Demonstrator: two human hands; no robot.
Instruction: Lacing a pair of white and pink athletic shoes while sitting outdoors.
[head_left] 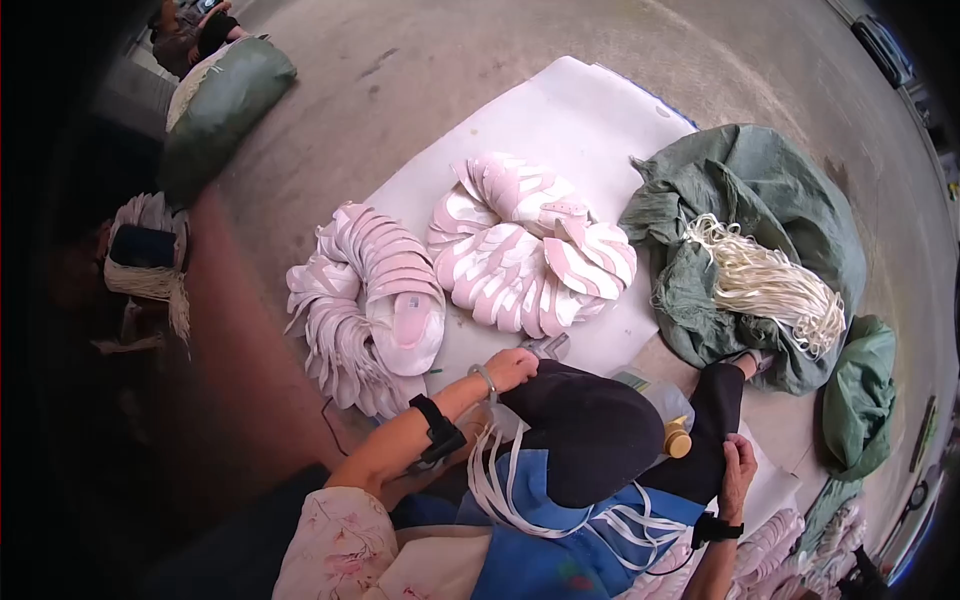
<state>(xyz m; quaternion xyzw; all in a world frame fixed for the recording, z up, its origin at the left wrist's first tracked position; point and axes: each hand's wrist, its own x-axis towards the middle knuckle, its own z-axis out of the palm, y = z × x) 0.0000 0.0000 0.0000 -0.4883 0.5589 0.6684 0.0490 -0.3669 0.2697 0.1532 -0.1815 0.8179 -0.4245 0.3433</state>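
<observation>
My left hand (512, 368) is closed at the edge of my left knee, its fingertips pinching the dark trouser leg (590, 420). Lower on the right, the fingers of my right hand (738, 472) are bent against the other trouser leg, gripping its cloth. Loose white shoelaces (510, 490) lie over the blue apron (540, 550) on my lap. Beyond my left hand are a curved stack of pink and white shoe uppers (400, 265) and a coiled pile of similar shoe uppers (510, 270). Between my legs stands a clear bottle with a yellow cap (678, 440).
A white sheet (560, 110) covers the floor ahead. At right, a green sack (760, 170) carries a cream lace bundle (770, 285); a smaller green sack (858, 400) lies beside it. More uppers (770, 550) lie lower right. Far left, a person (195, 35) sits behind a full sack (225, 110).
</observation>
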